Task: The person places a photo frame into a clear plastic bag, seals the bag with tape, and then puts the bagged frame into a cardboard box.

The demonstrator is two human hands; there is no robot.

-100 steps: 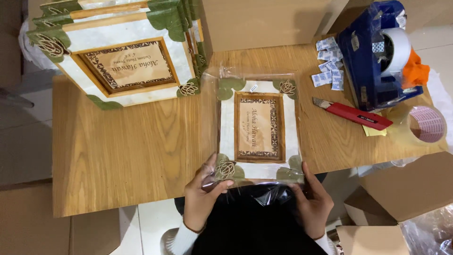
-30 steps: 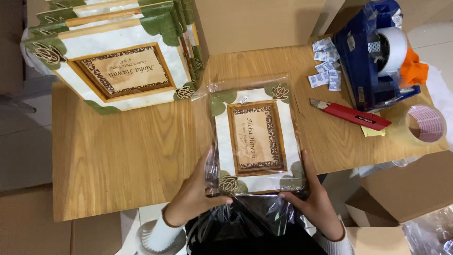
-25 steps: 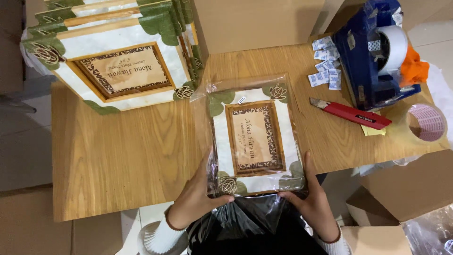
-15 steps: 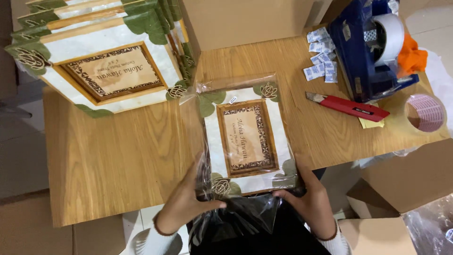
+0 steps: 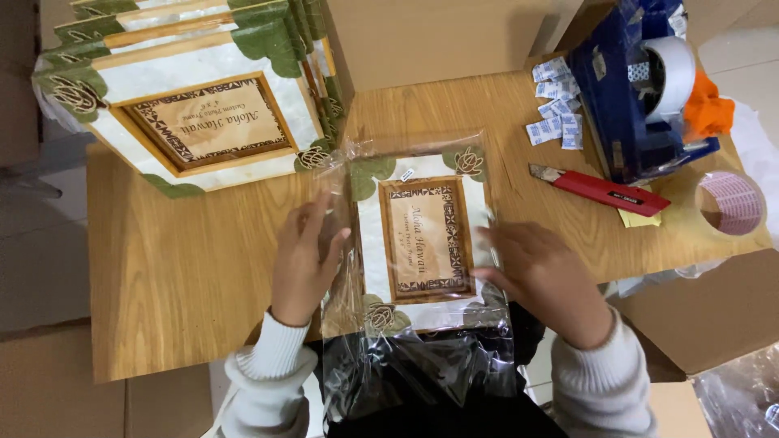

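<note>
A wooden counter (image 5: 178, 268) with a light oak grain fills the centre of the view. Pale floor tiles (image 5: 32, 268) show beyond its edge at 9 o'clock and again at 2 o'clock. A large brown cardboard box (image 5: 438, 40) stands against the counter at 12 o'clock; further cardboard cartons (image 5: 714, 316) lie at 4 o'clock and at 7 o'clock. Lighting is even and soft, without hard shadows.
</note>
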